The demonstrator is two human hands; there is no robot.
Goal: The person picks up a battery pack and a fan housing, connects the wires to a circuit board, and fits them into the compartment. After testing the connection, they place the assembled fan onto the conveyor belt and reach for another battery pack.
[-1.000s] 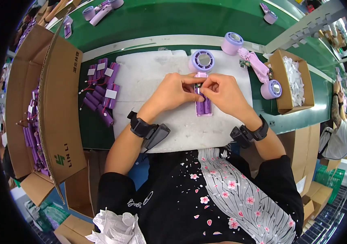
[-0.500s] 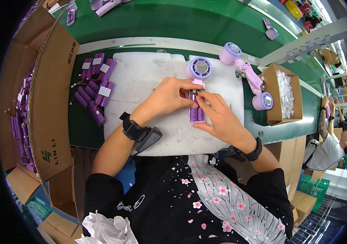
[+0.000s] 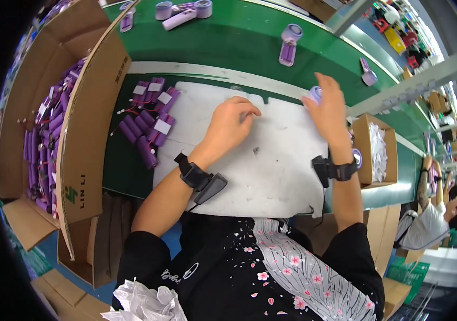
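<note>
Above the white foam mat hovers my left hand, its fingers loosely curled and the thumb apart, nothing visible in them. My right hand reaches over the mat's far right corner with fingers stretched out, slightly blurred. Just beside its thumb shows a lilac round fan head, partly covered by the hand. Farther out, on the green conveyor belt, lies a lilac handheld fan with purple cells in its open handle. Left of the mat sit several purple battery packs with white labels and thin red wires.
A large cardboard box of purple battery packs stands at the left. At right, a small carton holds white pieces, partly hiding another lilac round part. More fan parts lie on the belt. A co-worker sits far right.
The fan with the cells has left my hands and the mat and lies on the belt. My right hand has moved far and right; both hands have separated. The view has shifted.
</note>
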